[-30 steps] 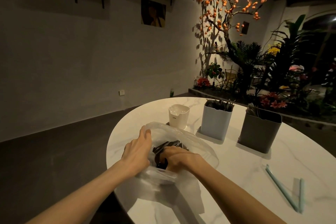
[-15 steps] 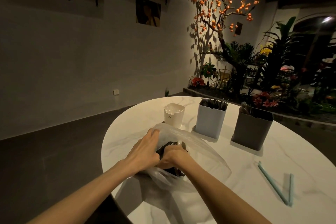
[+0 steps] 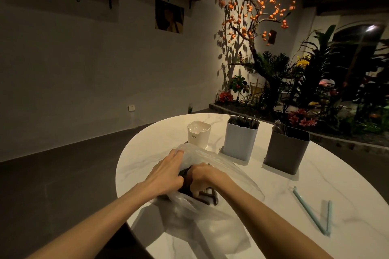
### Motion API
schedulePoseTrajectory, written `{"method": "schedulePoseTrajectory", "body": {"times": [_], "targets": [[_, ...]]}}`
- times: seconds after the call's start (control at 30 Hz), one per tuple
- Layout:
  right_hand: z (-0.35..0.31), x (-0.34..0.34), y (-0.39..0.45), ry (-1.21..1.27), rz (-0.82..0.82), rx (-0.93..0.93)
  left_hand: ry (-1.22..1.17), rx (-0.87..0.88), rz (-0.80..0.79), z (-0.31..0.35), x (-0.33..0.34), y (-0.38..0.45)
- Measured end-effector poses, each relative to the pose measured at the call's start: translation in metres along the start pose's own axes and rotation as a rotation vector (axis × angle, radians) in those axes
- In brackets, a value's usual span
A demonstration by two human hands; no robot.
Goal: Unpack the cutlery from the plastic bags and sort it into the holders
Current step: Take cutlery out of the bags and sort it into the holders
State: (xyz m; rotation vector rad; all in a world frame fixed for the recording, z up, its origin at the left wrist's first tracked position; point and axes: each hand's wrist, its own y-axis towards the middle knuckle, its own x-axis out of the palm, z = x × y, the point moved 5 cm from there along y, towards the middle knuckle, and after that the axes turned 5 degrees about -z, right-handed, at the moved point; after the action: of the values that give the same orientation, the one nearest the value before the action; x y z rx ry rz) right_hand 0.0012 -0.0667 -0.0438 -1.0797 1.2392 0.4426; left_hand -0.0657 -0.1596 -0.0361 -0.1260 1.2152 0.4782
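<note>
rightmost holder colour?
Dark grey holder, plain with no pattern; shows best in the head view.

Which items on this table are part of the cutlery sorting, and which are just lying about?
In use: plastic bag, dark cutlery bundle, white holder, pale blue holder, grey holder.
Lying about: two teal straws.

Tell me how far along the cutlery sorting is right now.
Partly done: the pale blue holder and grey holder already hold cutlery. In hand: the left hand and right hand grip dark cutlery inside the plastic bag. Left: sorting that bundle; the white cup looks empty.
</note>
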Motion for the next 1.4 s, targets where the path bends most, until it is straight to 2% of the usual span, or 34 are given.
{"method": "schedulePoseTrajectory", "body": {"times": [0.13,0.23,0.37,0.73,0.97,1.07,1.2,1.27,1.4], "targets": [[0.013,-0.002,0.005,0.172,0.135,0.064,-0.004,-0.017,-0.004,0.002,0.002,0.002],[0.017,0.012,0.01,0.224,0.089,0.136,-0.007,-0.025,-0.012,0.006,0.005,0.002],[0.009,0.023,0.018,0.301,0.144,0.222,-0.009,-0.018,-0.012,0.006,0.005,0.002],[-0.004,0.026,0.027,0.315,0.084,0.064,-0.066,-0.069,-0.007,0.003,0.002,0.002],[0.0,0.017,0.026,0.428,-0.012,0.098,-0.102,-0.068,0.02,0.01,-0.006,-0.002],[0.0,0.018,0.032,0.427,0.1,0.149,-0.108,-0.054,0.005,0.006,-0.008,0.0],[-0.001,0.024,0.036,0.541,0.229,0.174,-0.128,-0.035,-0.011,-0.001,-0.008,-0.001],[0.001,0.027,0.037,0.583,0.215,0.175,-0.129,-0.036,-0.016,-0.003,-0.009,-0.002],[0.001,0.031,0.035,0.472,0.101,0.161,-0.103,-0.019,-0.036,-0.002,-0.007,-0.002]]}}
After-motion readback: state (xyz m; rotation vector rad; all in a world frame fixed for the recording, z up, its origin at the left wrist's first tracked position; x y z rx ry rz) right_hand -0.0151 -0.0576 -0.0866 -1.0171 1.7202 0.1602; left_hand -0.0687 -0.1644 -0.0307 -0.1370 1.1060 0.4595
